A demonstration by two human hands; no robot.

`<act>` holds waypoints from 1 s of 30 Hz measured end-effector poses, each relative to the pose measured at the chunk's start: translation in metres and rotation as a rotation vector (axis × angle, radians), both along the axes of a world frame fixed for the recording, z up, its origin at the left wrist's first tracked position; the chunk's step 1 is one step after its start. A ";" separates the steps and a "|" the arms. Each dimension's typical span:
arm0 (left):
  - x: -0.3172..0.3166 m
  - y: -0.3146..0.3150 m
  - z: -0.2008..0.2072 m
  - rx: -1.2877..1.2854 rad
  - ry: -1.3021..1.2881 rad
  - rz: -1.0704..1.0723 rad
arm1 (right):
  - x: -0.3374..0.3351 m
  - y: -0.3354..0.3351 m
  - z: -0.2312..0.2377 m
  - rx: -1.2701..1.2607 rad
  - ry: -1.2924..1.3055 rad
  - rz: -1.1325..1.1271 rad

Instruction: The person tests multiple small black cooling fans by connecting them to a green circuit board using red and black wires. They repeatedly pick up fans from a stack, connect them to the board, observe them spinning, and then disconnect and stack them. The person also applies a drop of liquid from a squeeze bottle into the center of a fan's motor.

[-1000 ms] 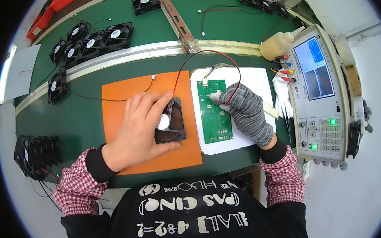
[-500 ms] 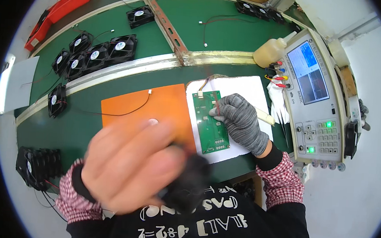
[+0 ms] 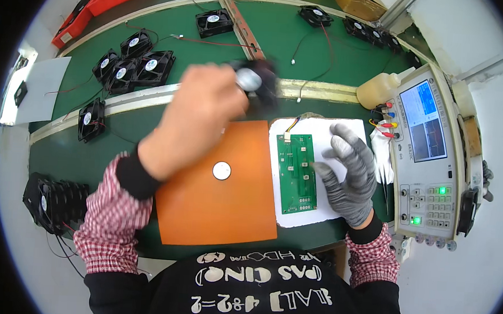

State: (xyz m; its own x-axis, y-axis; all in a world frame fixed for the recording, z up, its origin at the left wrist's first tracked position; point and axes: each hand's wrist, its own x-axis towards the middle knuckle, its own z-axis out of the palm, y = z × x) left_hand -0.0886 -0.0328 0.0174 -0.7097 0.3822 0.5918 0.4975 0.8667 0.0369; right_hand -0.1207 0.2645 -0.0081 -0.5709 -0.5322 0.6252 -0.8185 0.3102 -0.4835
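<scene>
My bare left hand grips a small black cooling fan at the far edge of the orange sheet; motion blurs the fan, and its round pale label faces up. To the right, a green circuit board lies on a white pad, with a white connector and coloured wires at its far end. Over that pad, just right of the board, my grey-gloved right hand is open, thumb and fingers apart and nothing between them. A round white disc sits on the orange sheet.
Several black fans rest beyond the metal rail; others stand stacked at the left. A bench instrument with a lit screen, a yellowish bottle and tweezers are at the right. A slotted metal bar crosses the far bench.
My left hand has carried the fan away from my body, toward the rail. My right hand has drawn back from the board, its fingers spreading. The whole view has shifted slightly.
</scene>
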 end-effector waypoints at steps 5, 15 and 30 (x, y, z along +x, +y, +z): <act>0.087 0.029 -0.005 -0.255 0.223 -0.399 | 0.014 -0.004 0.002 0.130 0.081 0.204; 0.117 0.000 -0.006 0.130 -0.011 0.147 | -0.011 0.012 -0.005 0.115 -0.470 0.054; 0.095 0.042 -0.022 0.210 -0.535 0.025 | -0.012 -0.005 -0.025 0.092 -0.551 0.065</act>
State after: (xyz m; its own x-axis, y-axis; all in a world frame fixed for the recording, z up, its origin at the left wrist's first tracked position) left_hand 0.0069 0.0092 -0.0045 -0.9385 0.2747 0.2091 0.3418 0.8246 0.4508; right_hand -0.1327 0.2598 -0.0336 -0.7645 -0.6152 0.1926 -0.4710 0.3292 -0.8184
